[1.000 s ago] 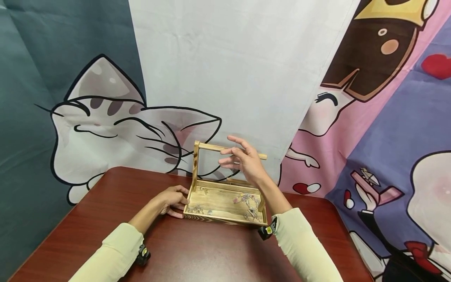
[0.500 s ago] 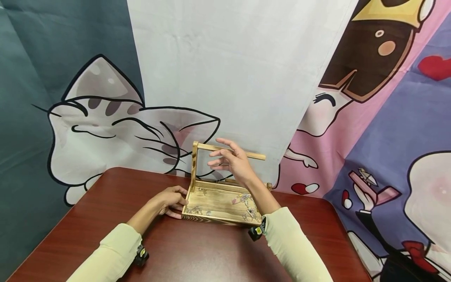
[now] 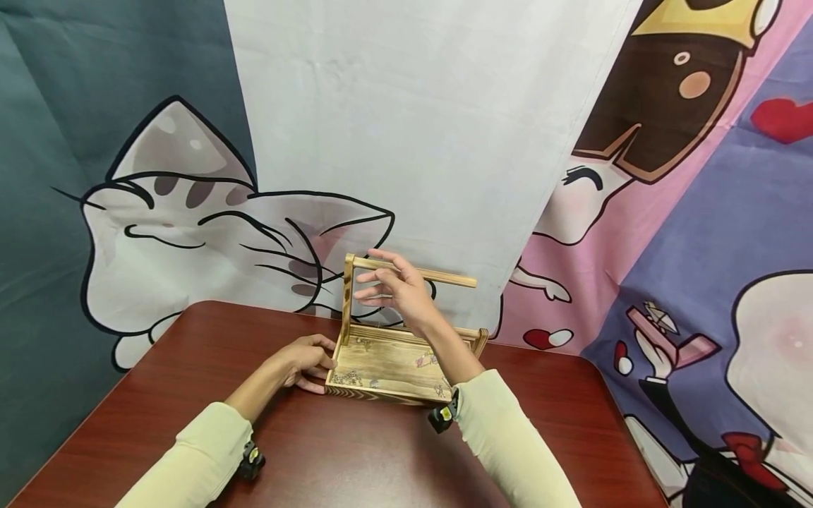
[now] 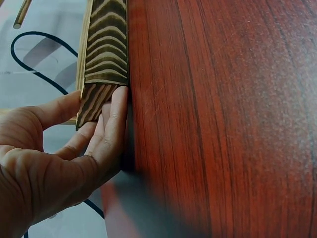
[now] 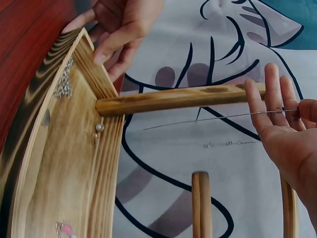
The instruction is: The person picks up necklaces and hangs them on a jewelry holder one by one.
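Note:
A wooden tray (image 3: 387, 353) carries an upright post (image 3: 347, 303) at its left end and a long bar (image 3: 444, 276) across the top. My left hand (image 3: 309, 363) grips the tray's left end, thumb at the rim, fingers along the outer wall. By the bar, my right hand (image 3: 396, 289) pinches a thin silver chain (image 5: 213, 118) by the thumb, the strand crossing its extended fingers. A fine strand with small beads (image 5: 230, 144) hangs nearby in the right wrist view. Inside the tray lie a bunched silver chain (image 5: 64, 84), a pearl-like piece (image 5: 99, 128) and pink-beaded jewelry (image 5: 66, 229).
The tray stands on a reddish-brown table (image 3: 356, 451), close to its back edge. Behind hangs a printed cloth (image 3: 406, 141) with cartoon figures. A shorter wooden rod (image 5: 200, 203) sits behind the tray. My right forearm covers the tray's right end in the head view.
My right hand has moved left along the bar, toward the post. My left hand keeps its hold on the tray's end.

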The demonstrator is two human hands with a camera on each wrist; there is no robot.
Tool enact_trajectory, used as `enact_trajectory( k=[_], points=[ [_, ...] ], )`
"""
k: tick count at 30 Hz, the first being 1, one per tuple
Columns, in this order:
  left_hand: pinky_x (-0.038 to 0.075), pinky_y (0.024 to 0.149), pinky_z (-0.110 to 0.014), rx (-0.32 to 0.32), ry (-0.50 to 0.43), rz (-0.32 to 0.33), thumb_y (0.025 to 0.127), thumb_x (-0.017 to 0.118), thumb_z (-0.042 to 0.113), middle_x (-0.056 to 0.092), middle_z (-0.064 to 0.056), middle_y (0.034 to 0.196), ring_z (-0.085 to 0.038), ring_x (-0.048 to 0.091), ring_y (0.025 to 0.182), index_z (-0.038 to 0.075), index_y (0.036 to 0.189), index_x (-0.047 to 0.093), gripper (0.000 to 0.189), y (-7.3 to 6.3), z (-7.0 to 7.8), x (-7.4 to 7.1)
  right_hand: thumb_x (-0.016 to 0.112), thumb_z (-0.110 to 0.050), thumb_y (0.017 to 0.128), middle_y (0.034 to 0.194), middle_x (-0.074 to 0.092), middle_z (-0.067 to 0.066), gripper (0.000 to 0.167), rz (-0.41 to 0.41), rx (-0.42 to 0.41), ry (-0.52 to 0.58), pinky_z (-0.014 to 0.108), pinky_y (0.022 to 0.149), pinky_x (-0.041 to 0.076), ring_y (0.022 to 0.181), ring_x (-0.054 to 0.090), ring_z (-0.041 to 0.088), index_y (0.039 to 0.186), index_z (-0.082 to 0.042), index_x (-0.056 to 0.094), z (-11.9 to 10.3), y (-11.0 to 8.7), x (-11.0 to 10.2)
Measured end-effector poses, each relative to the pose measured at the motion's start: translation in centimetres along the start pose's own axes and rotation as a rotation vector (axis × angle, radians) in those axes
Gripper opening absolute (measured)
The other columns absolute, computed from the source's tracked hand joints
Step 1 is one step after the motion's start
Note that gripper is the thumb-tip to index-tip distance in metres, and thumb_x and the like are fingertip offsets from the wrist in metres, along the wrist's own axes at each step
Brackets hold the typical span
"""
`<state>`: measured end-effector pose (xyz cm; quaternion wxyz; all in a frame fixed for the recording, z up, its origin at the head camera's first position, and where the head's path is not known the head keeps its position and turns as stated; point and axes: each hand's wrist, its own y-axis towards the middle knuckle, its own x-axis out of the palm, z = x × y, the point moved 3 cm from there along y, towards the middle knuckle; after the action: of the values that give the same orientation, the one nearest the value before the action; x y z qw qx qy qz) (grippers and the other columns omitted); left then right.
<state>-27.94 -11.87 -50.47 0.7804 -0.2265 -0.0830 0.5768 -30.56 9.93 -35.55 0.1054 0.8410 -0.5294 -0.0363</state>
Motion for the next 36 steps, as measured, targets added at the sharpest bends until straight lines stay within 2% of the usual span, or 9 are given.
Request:
enact_trajectory(
  k=[6,11,14,19,23,27,30,36],
  points=[
    [0.072,0.077,-0.049,-0.003,0.001,-0.003,0.101,0.070,0.000,0.075,-0.023,0.118,-0.029,0.078,0.101,0.000,0.151,0.050,0.054,-0.2,0.1,-0.1,0.042,-0.009,0.122,0.135,0.073,0.037,0.047,-0.016,-0.002,0.016,0.052,0.101,0.070,0.092,0.085,0.016,0.169,-0.003,0.044,0.3,0.8,1.1],
    [0.072,0.077,-0.048,-0.006,-0.002,-0.006,0.101,0.069,0.000,0.074,-0.023,0.119,-0.029,0.077,0.103,0.000,0.152,0.050,0.054,-0.1,0.1,0.0,0.041,-0.009,0.122,0.141,0.067,0.043,0.047,-0.032,0.012,0.016,0.056,0.104,0.068,0.093,0.084,0.014,0.168,-0.003,0.045,0.6,1.2,1.8],
    [0.072,0.078,-0.048,-0.004,-0.004,-0.013,0.101,0.069,0.000,0.073,-0.023,0.121,-0.030,0.076,0.105,0.000,0.152,0.050,0.055,-0.1,0.1,0.0,0.042,-0.008,0.121,0.142,0.066,0.043,0.042,-0.025,0.023,0.008,0.057,0.104,0.068,0.093,0.084,0.014,0.163,-0.005,0.051,0.8,1.3,2.0],
    [0.072,0.078,-0.048,-0.005,-0.006,-0.016,0.102,0.069,-0.001,0.073,-0.022,0.119,-0.030,0.076,0.103,0.000,0.152,0.050,0.054,-0.1,0.1,0.0,0.045,-0.008,0.121,0.132,0.076,0.031,0.034,0.003,0.042,-0.014,0.052,0.104,0.069,0.095,0.084,0.015,0.151,-0.003,0.059,1.5,1.1,2.1],
    [0.072,0.077,-0.048,-0.006,-0.009,-0.013,0.101,0.069,-0.002,0.073,-0.022,0.118,-0.029,0.076,0.102,0.001,0.150,0.049,0.053,-0.1,0.1,0.0,0.048,-0.008,0.120,0.133,0.075,0.034,0.031,0.021,0.040,-0.037,0.059,0.112,0.064,0.102,0.085,0.021,0.147,0.001,0.061,2.1,0.7,1.9],
    [0.072,0.077,-0.048,-0.002,-0.012,-0.011,0.101,0.069,-0.002,0.072,-0.021,0.118,-0.029,0.076,0.102,0.001,0.150,0.050,0.053,-0.1,0.0,0.0,0.052,-0.005,0.118,0.132,0.076,0.034,0.030,0.050,0.014,-0.097,0.061,0.116,0.061,0.116,0.083,0.038,0.144,0.005,0.064,2.7,0.3,1.6],
    [0.072,0.077,-0.048,0.000,-0.012,-0.010,0.101,0.069,-0.002,0.072,-0.021,0.117,-0.028,0.077,0.100,0.001,0.150,0.050,0.053,-0.1,0.0,0.1,0.055,-0.006,0.117,0.133,0.077,0.032,0.031,0.068,0.008,-0.180,0.058,0.117,0.060,0.126,0.077,0.046,0.145,0.005,0.065,3.2,-0.1,1.5],
    [0.072,0.077,-0.049,0.000,-0.013,-0.008,0.101,0.069,-0.003,0.072,-0.021,0.116,-0.028,0.077,0.100,0.000,0.150,0.050,0.053,-0.1,0.0,0.0,0.060,-0.012,0.116,0.146,0.073,0.027,0.041,0.089,0.015,-0.367,0.053,0.124,0.056,0.141,0.070,0.040,0.154,0.001,0.063,3.8,-1.1,1.2]
  ],
)
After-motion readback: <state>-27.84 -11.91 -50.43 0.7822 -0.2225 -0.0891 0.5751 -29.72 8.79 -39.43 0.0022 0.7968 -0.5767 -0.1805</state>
